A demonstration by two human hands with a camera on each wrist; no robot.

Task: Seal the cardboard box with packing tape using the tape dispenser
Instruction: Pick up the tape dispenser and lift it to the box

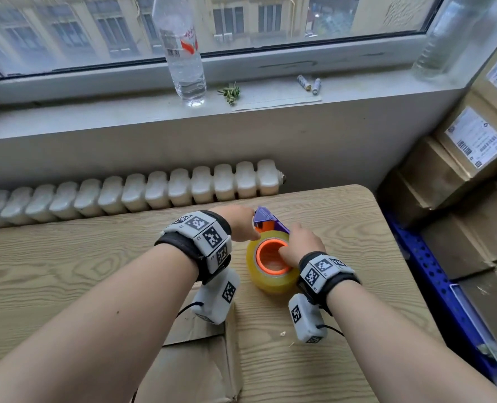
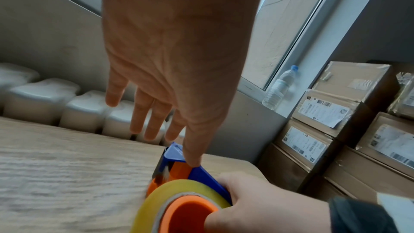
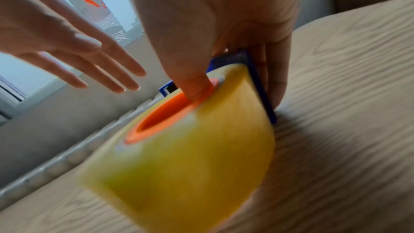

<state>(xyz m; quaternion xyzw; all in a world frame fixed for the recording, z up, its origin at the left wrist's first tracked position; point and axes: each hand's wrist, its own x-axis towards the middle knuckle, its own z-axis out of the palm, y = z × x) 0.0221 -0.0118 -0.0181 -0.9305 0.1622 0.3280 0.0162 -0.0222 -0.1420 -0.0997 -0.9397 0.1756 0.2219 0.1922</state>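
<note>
A tape dispenser (image 1: 266, 218) with a blue frame, an orange core and a yellow tape roll (image 1: 270, 282) stands on the wooden table (image 1: 52, 271). My right hand (image 1: 302, 245) grips it: the thumb goes into the orange core (image 3: 156, 118) and the fingers (image 3: 276, 81) lie behind the blue side plate. My left hand (image 1: 241, 222) is open with straight fingers (image 2: 143, 112). Its thumb tip (image 2: 192, 161) touches the dispenser's front end (image 2: 177, 167). A brown cardboard box (image 1: 195, 370) lies at the near table edge, partly hidden under my left forearm.
A radiator (image 1: 154, 190) runs behind the table. The window sill holds a water bottle (image 1: 184, 53) and two batteries (image 1: 309, 82). Labelled cardboard boxes (image 1: 468, 170) are stacked at the right, above a blue rack (image 1: 433, 280).
</note>
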